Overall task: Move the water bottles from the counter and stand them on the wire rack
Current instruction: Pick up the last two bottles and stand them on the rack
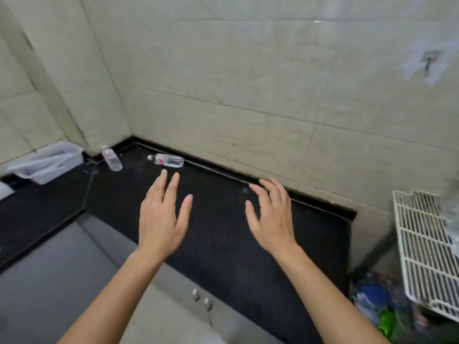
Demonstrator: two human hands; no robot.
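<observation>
White plastic bin point(47, 161) sits far left of both hands, on the black counter point(223, 232) by the wall corner. One water bottle point(112, 158) lies on the counter beyond and left of the left hand point(161, 219); a second bottle point(166, 160) lies on its side just past that hand's fingertips point(163, 173), not touching. Left grip: fingers spread apart, empty, palm down over the counter. Right hand point(272, 219): same, fingers apart, holding nothing. White wire rack point(422, 244) is well right of the right hand, off the counter end; something clear and blurred on it, can't tell what.
</observation>
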